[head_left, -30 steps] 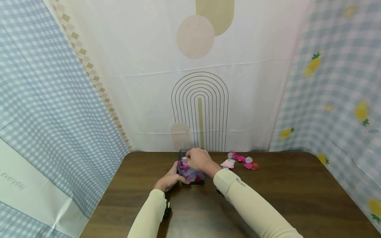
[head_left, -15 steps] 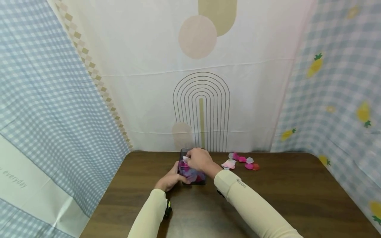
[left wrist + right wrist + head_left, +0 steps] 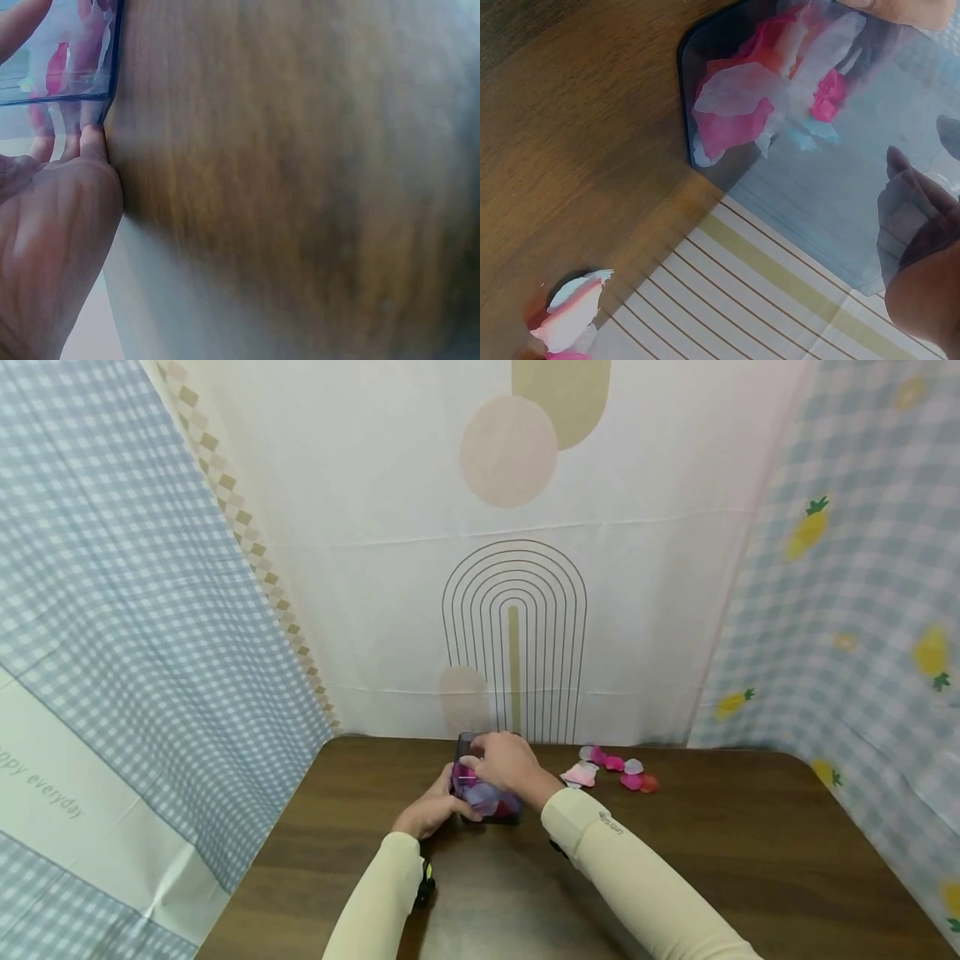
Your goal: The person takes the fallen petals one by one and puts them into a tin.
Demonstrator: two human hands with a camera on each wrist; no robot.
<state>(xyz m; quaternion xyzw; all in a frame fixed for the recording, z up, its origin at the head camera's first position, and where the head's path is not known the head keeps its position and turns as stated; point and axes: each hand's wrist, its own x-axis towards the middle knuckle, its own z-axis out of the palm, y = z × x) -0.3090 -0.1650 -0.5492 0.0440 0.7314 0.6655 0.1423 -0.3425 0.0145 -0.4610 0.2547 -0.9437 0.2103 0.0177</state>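
A clear plastic box with a dark rim (image 3: 463, 745) stands near the table's back edge. Several pink, white and lilac petals (image 3: 483, 797) lie inside its lower part, most plainly seen in the right wrist view. My left hand (image 3: 431, 806) grips the box at its lower left, the thumb in front and the fingers around the far side. At the upper part of the box is my right hand (image 3: 510, 764), its thumb and forefinger apart. No petal shows between them. The right wrist view shows the right hand (image 3: 922, 292) beside the box's clear wall (image 3: 802, 202); its fingertips are partly hidden.
Loose petals, a whitish-pink one (image 3: 581, 774) and several pink, white and red ones (image 3: 632, 781), lie right of the box. The brown wooden table (image 3: 712, 843) ends at a white printed cloth (image 3: 390, 635). Checked cloths (image 3: 150, 568) hang at both sides.
A white petal pinched in my right fingers is no longer between them; the thumb and forefinger have parted. My left hand keeps its grip on the box. The head view has shifted slightly.
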